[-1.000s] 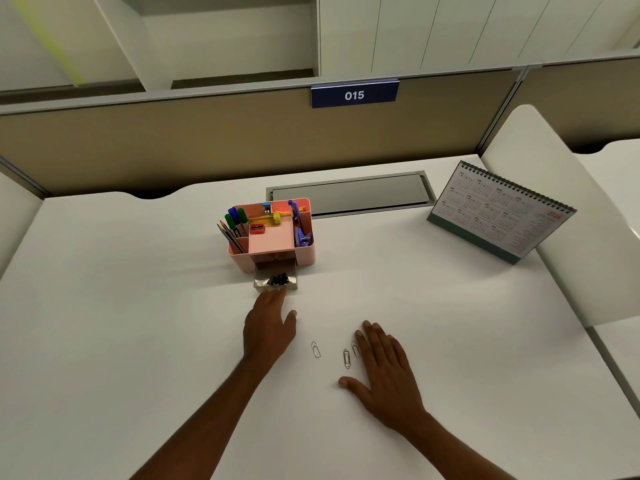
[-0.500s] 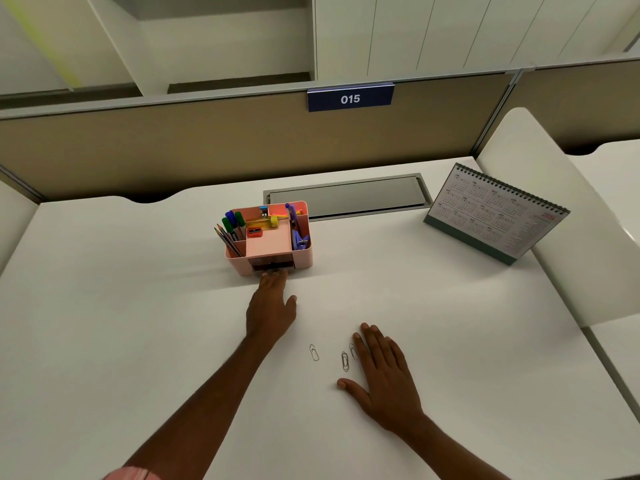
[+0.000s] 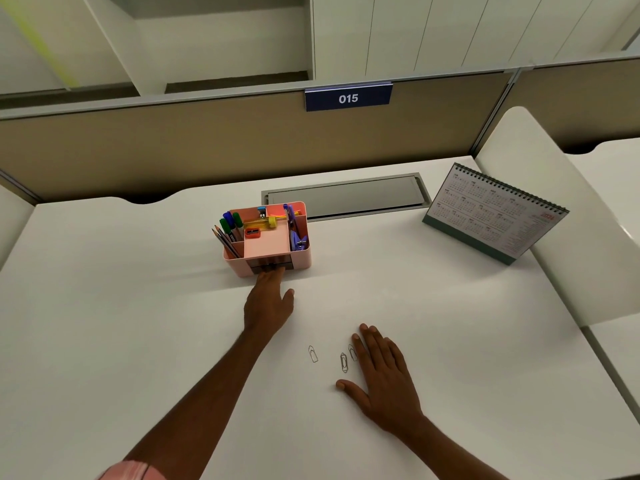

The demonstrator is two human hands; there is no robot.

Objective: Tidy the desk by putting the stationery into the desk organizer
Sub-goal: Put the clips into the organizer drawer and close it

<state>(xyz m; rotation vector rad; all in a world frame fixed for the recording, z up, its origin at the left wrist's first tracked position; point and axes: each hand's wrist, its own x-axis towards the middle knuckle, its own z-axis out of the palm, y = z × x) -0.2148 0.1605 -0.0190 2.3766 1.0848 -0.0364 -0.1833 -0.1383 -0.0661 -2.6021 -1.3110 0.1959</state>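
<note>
My left hand [image 3: 268, 306] reached out to the front of the pink desk organizer [image 3: 301, 253], which stood on the white worktop [image 3: 138, 306]. Its fingers [image 3: 273, 277] were straight and released, grasping nothing, with their tips pressed against the small dark drawer [image 3: 270, 267] low in the organizer's front wall. The drawer sat flush with that wall, or very nearly so.

My right hand [image 3: 384, 372] lay palm-down on the worktop, well on my side of the organizer and to its right. The fingers were stretched out, relaxed, and holding nothing. Three paper clips [image 3: 343, 362] lay loose on the worktop on my side of the organizer, between my two hands. One was apart toward my left arm, one was in the middle, and one was just beside my right index finger; I could not tell whether it touched.

In the organizer's left compartment stood green and blue markers [image 3: 231, 221] and several pencils [image 3: 225, 240] leaning outward to the left. A red sharpener [image 3: 252, 232] lay on the middle tray, and something purple [image 3: 297, 239] filled the right compartment.

Behind the organizer a grey cable hatch [image 3: 346, 197] was set into the worktop. To the organizer's right, well apart, a desk calendar [image 3: 491, 216] stood tilted. Beyond the organizer and above it, a blue plate [image 3: 348, 98] on the partition read 015.
</note>
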